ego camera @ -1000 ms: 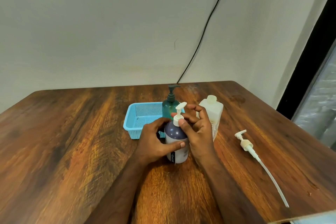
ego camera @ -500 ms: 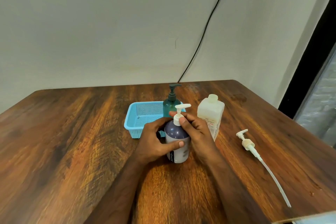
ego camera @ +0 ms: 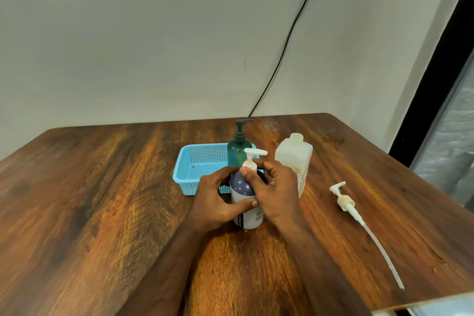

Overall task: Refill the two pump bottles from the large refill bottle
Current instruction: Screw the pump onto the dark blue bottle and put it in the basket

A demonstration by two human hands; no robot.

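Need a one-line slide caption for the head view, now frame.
Left hand steadies the purple pump bottle while right hand grips its white pump collar; uncapped refill bottle stands alongside.

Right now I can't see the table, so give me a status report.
Left hand grips purple pump bottle; right hand at its pump collar. Refill bottle uncapped, upright. Loose pump lying right, clear of hands.
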